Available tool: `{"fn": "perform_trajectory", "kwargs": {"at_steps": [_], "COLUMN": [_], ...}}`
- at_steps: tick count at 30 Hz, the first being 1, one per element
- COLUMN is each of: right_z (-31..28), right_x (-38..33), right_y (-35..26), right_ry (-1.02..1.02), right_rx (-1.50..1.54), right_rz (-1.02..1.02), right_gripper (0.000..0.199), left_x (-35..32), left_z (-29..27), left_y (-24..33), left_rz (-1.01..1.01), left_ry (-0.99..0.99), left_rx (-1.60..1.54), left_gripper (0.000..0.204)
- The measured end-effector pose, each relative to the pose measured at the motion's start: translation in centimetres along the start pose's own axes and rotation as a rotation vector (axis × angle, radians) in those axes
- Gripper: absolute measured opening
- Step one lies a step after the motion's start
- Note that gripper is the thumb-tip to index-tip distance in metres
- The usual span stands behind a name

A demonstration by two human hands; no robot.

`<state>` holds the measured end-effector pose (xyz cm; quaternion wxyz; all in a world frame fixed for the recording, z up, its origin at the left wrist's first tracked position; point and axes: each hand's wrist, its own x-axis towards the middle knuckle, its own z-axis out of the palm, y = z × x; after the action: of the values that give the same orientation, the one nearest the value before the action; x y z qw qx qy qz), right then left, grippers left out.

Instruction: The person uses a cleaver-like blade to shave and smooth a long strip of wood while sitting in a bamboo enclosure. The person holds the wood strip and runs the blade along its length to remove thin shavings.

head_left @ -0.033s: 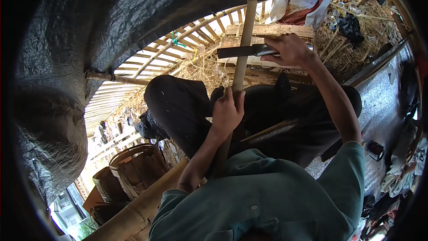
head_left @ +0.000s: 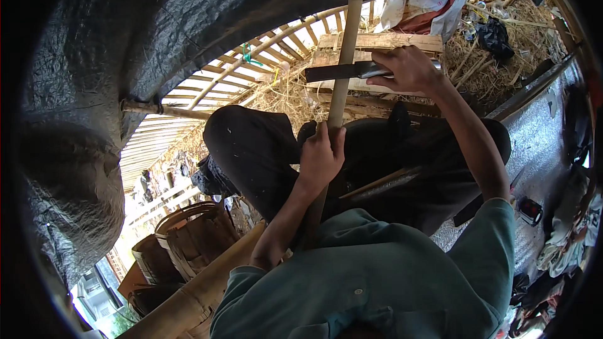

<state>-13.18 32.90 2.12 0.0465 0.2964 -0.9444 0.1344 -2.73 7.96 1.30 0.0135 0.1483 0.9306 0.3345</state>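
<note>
The left hand (head_left: pixel 320 157) grips the pole (head_left: pixel 348 41); the right hand (head_left: pixel 408 70) clasps the knife (head_left: pixel 364 69), blade (head_left: pixel 320 73) across it. A skid down the pole could cut the left hand.

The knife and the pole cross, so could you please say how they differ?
The knife is flat and dark-bladed; the pole is pale and rounded. The knife is shorter than the pole. The knife points left; the pole points mostly forward. Both are held: knife in the right hand, pole in the left hand.
</note>
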Motion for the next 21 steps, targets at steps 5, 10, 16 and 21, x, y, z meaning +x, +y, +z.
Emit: {"fn": "perform_trajectory", "kwargs": {"at_steps": [5,10,16,21], "right_z": [-0.2,0.5,1.3,1.1], "right_x": [-0.1,-0.2,0.0,0.3], "right_y": [-0.4,-0.1,0.2,0.1], "right_ry": [0.016,0.159,0.127,0.229], "right_rx": [0.000,0.031,0.030,0.029], "right_rz": [-0.006,-0.054,-0.051,-0.112], "right_gripper": [0.055,0.048,0.046,0.045], "left_x": [-0.2,-0.9,-3.2,-4.1], "left_z": [-0.6,-1.3,-1.6,-2.2], "left_y": [0.5,0.4,-2.2,-3.7], "left_rz": [0.028,0.051,-0.062,-0.378], "left_ry": [-0.052,-0.106,-0.186,-0.320], "left_rx": [-0.099,-0.119,-0.278,-0.473], "left_gripper": [0.037,0.046,0.029,0.038]}}
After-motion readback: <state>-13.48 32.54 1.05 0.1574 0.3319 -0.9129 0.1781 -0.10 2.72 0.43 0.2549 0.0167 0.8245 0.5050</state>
